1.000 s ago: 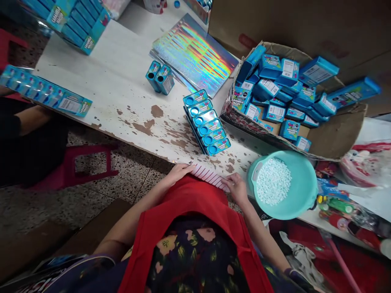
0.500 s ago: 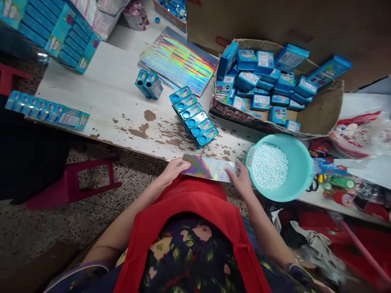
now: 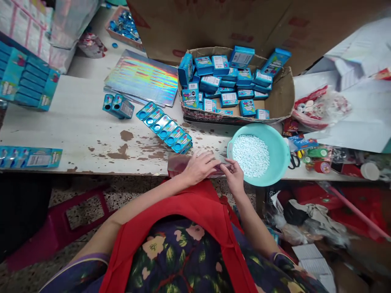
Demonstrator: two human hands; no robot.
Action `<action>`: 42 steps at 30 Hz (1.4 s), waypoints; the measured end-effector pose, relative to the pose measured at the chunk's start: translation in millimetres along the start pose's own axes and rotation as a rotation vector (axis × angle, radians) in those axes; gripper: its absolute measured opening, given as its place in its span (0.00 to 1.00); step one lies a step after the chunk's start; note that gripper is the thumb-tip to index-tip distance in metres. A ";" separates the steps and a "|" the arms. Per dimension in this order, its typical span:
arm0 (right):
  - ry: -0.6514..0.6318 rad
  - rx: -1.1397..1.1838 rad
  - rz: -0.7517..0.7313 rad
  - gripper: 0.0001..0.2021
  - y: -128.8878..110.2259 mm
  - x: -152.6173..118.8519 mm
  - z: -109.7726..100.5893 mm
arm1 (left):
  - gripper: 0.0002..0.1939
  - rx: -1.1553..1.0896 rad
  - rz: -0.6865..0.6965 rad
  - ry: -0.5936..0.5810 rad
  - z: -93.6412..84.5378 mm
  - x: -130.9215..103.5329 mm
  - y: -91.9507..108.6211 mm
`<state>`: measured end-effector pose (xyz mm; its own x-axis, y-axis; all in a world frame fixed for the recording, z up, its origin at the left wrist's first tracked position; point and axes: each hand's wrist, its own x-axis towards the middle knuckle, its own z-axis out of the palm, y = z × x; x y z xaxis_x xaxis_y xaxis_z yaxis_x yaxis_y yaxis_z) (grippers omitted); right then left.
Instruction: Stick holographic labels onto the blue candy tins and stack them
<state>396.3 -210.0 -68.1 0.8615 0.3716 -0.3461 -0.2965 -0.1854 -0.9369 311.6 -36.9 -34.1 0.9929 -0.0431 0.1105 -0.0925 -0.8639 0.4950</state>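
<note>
A strip of shiny holographic sheet [image 3: 177, 163] lies at the table's front edge, just before the red apron. My left hand [image 3: 199, 167] rests across it with fingers stretched out flat toward its right end. My right hand [image 3: 235, 175] pinches that right end between thumb and fingers, and the fingertips of both hands nearly meet there. Beyond the hands stands a slanted row of small blue candy boxes [image 3: 164, 129] with round recesses on top. A teal bowl [image 3: 276, 152] of small white candies is right beside my right hand.
Behind the row, a cardboard carton [image 3: 282, 106] holds many blue boxes. A stack of holographic sheets [image 3: 143, 77] and two upright blue boxes [image 3: 118, 106] are at left. More blue boxes [image 3: 39, 158] line the front left edge. A pink stool [image 3: 58, 228] stands below.
My left hand has moved right along the strip, from its left end to near its right end. The strip looks darker now. The view has shifted, moving the table items left.
</note>
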 end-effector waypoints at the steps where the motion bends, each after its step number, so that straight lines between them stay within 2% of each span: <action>1: 0.013 0.014 0.001 0.20 0.2 -1.1 0.0 | 0.14 -0.014 0.002 -0.060 7.3 10.3 0.9; 3: 0.041 0.035 0.001 0.19 0.2 -3.9 -0.3 | 0.13 -0.037 -0.036 -0.115 19.0 20.5 0.6; 5: 0.065 0.049 -0.002 0.18 -0.5 -7.1 -0.7 | 0.13 -0.039 -0.059 -0.095 24.6 20.7 -0.5; 10: 0.109 0.098 0.011 0.18 0.8 -11.1 0.2 | 0.14 -0.001 -0.007 -0.034 23.8 17.4 -0.3; 15: 0.125 0.083 0.009 0.16 6.5 -11.8 -4.4 | 0.13 -0.018 -0.040 -0.082 22.7 23.3 1.0; 18: 0.024 -0.119 -0.112 0.12 2.1 -11.9 -15.6 | 0.15 -0.020 -0.057 -0.129 19.3 25.2 6.2; 21: -0.095 -0.448 -0.329 0.10 -7.6 -8.8 -29.0 | 0.17 0.018 -0.048 -0.148 16.8 25.8 10.8; 26: -0.117 -0.943 -0.572 0.13 -14.4 0.5 -41.1 | 0.17 0.137 0.010 -0.102 16.9 18.8 -2.8; 30: -0.152 -1.005 -0.637 0.13 -9.8 6.1 -45.8 | 0.17 0.172 0.003 -0.119 10.6 7.2 -20.9; 33: -0.198 -0.981 -0.633 0.13 -9.3 9.0 -49.3 | 0.17 0.173 0.015 -0.142 2.2 2.4 -23.6; 36: -0.167 -0.964 -0.627 0.13 -13.1 10.3 -45.0 | 0.18 0.147 0.006 -0.151 -4.9 2.3 -18.8; 38: -0.134 -0.957 -0.662 0.11 -16.0 10.2 -33.6 | 0.18 0.142 -0.015 -0.161 -7.6 3.2 -15.9; 42: -0.255 -0.962 -0.765 0.10 -17.8 10.8 -1.5 | 0.19 0.150 -0.009 -0.196 -9.9 1.1 -18.2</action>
<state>411.5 -204.0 -55.1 0.5437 0.8221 0.1690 0.7563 -0.3926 -0.5234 313.6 -16.2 -34.4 0.9904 -0.1187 -0.0703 -0.0858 -0.9290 0.3599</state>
